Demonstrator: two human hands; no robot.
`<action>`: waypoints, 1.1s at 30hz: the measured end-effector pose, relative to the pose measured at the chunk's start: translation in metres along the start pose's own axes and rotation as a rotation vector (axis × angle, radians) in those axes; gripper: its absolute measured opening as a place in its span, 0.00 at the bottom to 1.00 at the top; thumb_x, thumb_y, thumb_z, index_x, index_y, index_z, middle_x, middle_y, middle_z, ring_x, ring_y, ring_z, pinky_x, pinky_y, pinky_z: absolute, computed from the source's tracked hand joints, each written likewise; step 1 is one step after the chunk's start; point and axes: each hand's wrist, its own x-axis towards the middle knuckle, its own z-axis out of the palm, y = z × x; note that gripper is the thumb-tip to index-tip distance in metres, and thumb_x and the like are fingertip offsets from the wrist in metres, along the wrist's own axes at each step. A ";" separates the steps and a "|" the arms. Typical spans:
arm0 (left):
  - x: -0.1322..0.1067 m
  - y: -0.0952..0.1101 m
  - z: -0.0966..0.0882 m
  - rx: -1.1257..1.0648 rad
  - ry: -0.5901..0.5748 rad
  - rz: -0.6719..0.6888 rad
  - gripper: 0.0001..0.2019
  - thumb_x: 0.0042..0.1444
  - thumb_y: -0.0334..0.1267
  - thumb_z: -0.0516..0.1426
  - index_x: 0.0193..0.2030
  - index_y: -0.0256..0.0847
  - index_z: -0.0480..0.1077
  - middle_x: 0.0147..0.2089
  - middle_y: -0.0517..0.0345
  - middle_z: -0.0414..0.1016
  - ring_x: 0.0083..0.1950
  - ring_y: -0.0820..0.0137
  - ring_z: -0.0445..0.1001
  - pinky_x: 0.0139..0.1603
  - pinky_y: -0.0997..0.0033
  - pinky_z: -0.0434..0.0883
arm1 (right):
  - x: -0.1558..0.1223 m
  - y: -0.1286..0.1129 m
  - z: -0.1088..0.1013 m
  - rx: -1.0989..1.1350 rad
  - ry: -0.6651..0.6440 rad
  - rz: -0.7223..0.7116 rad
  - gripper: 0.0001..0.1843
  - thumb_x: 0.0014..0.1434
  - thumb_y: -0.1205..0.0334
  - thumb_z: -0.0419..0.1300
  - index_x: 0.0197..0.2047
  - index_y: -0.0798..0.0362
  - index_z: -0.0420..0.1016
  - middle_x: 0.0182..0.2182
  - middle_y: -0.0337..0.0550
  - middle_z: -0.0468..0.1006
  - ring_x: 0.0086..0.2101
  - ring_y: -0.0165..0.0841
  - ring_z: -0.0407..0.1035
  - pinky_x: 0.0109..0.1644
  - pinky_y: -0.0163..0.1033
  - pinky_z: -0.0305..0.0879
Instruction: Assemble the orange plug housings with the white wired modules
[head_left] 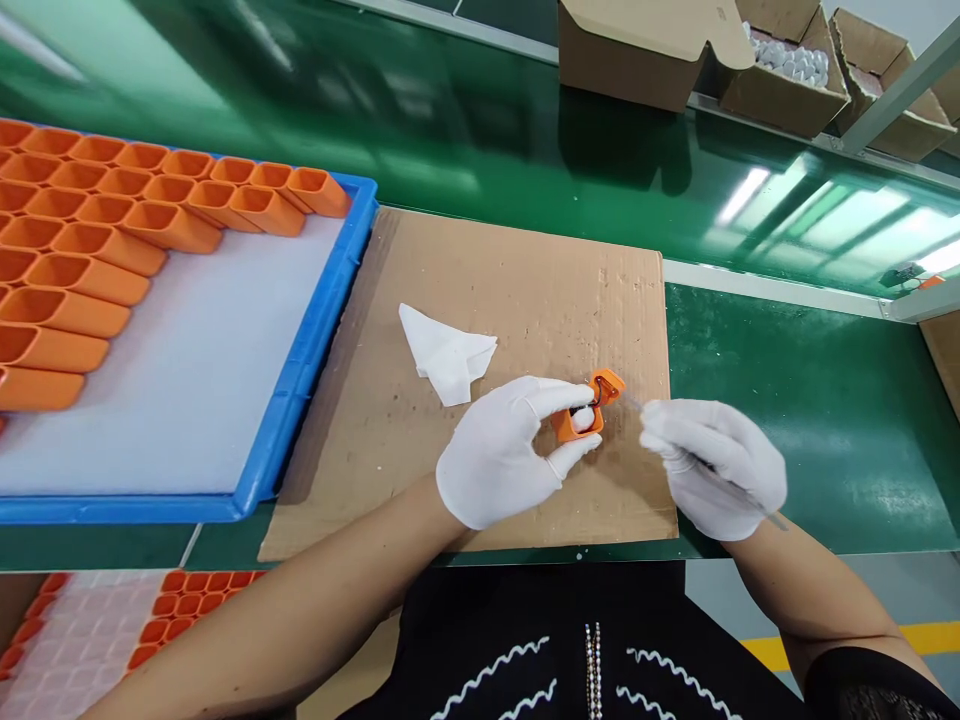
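My left hand (506, 450), in a white glove, grips a small orange plastic housing (577, 432) above the cardboard. Its thumb and fingers close around the housing, and a white fingertip shows at the opening. A smaller orange piece (607, 384) stands at the far end of the housing, with dark wire between the two. My right hand (716, 465), gloved too, is closed around a slim metal tool (724, 482). The tool's thin tip points left, close to the smaller orange piece; whether they touch I cannot tell. A folded white cloth (450, 355) lies left of the housing.
Under my hands a cardboard sheet (525, 290) covers part of the green table (810, 370). At left, a blue-rimmed tray (300, 375) holds many orange sleeves (90, 250). Cardboard boxes (637, 60) stand along the back right, one with white parts inside.
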 end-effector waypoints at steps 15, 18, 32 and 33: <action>0.004 -0.013 -0.001 -0.516 0.047 -0.143 0.13 0.55 0.27 0.65 0.46 0.42 0.71 0.54 0.50 0.81 0.56 0.62 0.81 0.55 0.60 0.82 | 0.009 -0.002 -0.007 -0.102 0.251 -0.328 0.17 0.73 0.57 0.52 0.60 0.40 0.75 0.38 0.42 0.82 0.40 0.39 0.78 0.48 0.51 0.76; 0.004 -0.013 0.000 -0.502 0.053 -0.141 0.15 0.54 0.27 0.66 0.47 0.41 0.72 0.52 0.51 0.82 0.55 0.62 0.82 0.55 0.60 0.82 | 0.010 -0.005 0.003 -0.242 0.016 -0.315 0.22 0.70 0.70 0.53 0.62 0.41 0.71 0.35 0.36 0.82 0.33 0.32 0.75 0.41 0.42 0.73; -0.002 -0.016 0.003 -0.649 -0.021 -0.268 0.18 0.52 0.35 0.71 0.50 0.40 0.76 0.53 0.46 0.83 0.53 0.59 0.83 0.56 0.59 0.81 | 0.014 -0.022 0.020 -0.452 -0.083 -0.392 0.20 0.64 0.76 0.52 0.51 0.51 0.79 0.49 0.38 0.85 0.27 0.29 0.68 0.33 0.40 0.64; -0.002 -0.016 0.004 -0.658 -0.019 -0.280 0.18 0.52 0.35 0.71 0.49 0.39 0.76 0.52 0.46 0.83 0.53 0.59 0.83 0.56 0.59 0.81 | 0.013 -0.022 0.020 -0.416 -0.087 -0.381 0.21 0.63 0.77 0.51 0.51 0.51 0.78 0.48 0.38 0.85 0.26 0.29 0.68 0.33 0.40 0.64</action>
